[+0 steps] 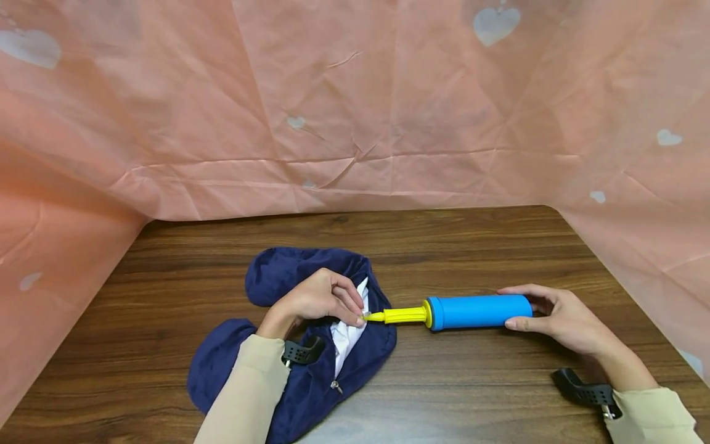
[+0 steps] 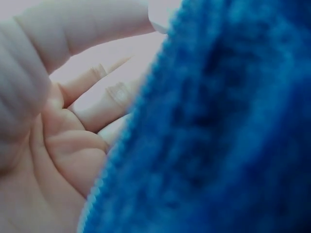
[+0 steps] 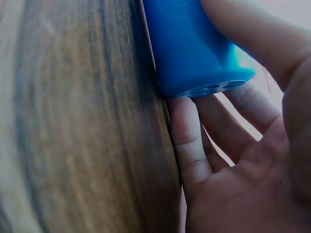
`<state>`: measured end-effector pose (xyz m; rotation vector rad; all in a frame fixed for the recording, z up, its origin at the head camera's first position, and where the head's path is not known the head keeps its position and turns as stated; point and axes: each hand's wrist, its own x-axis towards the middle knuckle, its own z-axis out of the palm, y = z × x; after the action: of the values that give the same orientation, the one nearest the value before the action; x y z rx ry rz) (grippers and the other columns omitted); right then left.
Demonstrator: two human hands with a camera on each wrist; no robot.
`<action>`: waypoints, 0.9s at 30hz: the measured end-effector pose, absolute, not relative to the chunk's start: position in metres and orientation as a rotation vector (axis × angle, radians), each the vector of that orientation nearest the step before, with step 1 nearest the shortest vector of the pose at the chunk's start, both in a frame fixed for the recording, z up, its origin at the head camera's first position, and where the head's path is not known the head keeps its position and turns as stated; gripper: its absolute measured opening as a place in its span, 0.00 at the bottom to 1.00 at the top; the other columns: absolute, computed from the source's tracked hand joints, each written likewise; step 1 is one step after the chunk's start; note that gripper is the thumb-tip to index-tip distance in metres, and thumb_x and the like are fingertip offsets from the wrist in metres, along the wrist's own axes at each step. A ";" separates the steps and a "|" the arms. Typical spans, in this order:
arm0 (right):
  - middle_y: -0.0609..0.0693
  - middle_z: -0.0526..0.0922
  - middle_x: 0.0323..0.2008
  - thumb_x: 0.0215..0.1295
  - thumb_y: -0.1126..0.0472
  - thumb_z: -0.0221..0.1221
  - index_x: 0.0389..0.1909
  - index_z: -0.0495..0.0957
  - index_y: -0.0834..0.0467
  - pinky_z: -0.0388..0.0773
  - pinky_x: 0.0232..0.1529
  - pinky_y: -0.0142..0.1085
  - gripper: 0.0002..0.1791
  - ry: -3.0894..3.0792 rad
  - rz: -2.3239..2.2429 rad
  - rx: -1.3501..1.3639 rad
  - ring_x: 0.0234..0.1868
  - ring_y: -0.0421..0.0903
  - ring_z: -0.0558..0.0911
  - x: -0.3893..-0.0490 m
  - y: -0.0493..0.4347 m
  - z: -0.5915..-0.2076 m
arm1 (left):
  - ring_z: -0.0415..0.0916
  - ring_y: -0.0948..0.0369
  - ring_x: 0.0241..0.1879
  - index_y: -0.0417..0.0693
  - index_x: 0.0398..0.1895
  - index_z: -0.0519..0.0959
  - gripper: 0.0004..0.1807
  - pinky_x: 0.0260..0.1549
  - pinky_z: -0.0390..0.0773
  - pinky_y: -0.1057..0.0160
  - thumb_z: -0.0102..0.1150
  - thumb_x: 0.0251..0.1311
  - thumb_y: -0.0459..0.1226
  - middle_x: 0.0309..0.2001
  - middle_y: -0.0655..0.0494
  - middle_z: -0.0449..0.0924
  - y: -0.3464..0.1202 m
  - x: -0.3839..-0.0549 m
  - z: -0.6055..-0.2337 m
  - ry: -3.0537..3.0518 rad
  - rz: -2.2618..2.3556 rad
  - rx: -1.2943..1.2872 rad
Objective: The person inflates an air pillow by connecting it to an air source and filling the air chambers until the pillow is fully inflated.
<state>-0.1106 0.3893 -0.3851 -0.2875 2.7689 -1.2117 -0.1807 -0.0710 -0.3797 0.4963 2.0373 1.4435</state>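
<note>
A navy U-shaped neck pillow (image 1: pixel 355 376) lies on the table, its zipper undone and a white inner liner (image 1: pixel 345 336) showing in the gap. My left hand (image 1: pixel 327 299) pinches a small clear valve at the liner, right where the yellow nozzle (image 1: pixel 377 316) of a hand pump meets it. The pump's blue barrel (image 1: pixel 471 312) lies level, pointing left. Around the barrel's right end, my right hand (image 1: pixel 566 320) grips with thumb and fingers. In the left wrist view, the blurred navy fabric (image 2: pixel 209 126) hides the fingertips. The barrel's end (image 3: pixel 209 87) faces the palm in the right wrist view.
The wooden table (image 1: pixel 471 388) runs back to a pink curtain (image 1: pixel 355 123) with white hearts, which also hangs at both sides. A metal zipper pull (image 1: pixel 335 385) dangles at the pillow's opening. Black camera mounts (image 1: pixel 582 388) are strapped at both wrists.
</note>
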 end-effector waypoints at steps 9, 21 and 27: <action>0.19 0.82 0.55 0.68 0.59 0.74 0.71 0.80 0.57 0.83 0.41 0.31 0.31 2.733 -1.235 -0.240 0.46 0.33 0.87 -0.109 0.415 -0.384 | 0.92 0.56 0.37 0.38 0.39 0.89 0.13 0.43 0.87 0.62 0.82 0.51 0.30 0.34 0.48 0.94 -0.067 -0.179 -0.382 2.035 1.468 0.516; 0.17 0.82 0.53 0.68 0.69 0.70 0.69 0.81 0.55 0.79 0.37 0.28 0.29 2.759 -1.344 -0.097 0.40 0.31 0.83 -0.095 0.480 -0.396 | 0.92 0.56 0.37 0.37 0.40 0.89 0.13 0.44 0.87 0.62 0.82 0.51 0.31 0.34 0.49 0.94 -0.064 -0.180 -0.383 2.029 1.472 0.522; 0.18 0.80 0.57 0.73 0.73 0.64 0.73 0.77 0.55 0.80 0.39 0.29 0.30 2.727 -1.374 -0.151 0.43 0.34 0.84 -0.089 0.497 -0.402 | 0.92 0.55 0.38 0.37 0.40 0.89 0.13 0.44 0.87 0.62 0.82 0.51 0.30 0.35 0.48 0.94 -0.062 -0.181 -0.384 2.007 1.485 0.535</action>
<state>-0.0891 0.4975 -0.4016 -0.1506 2.7272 -1.3743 -0.1806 -0.0620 -0.3839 0.5346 2.0066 1.4847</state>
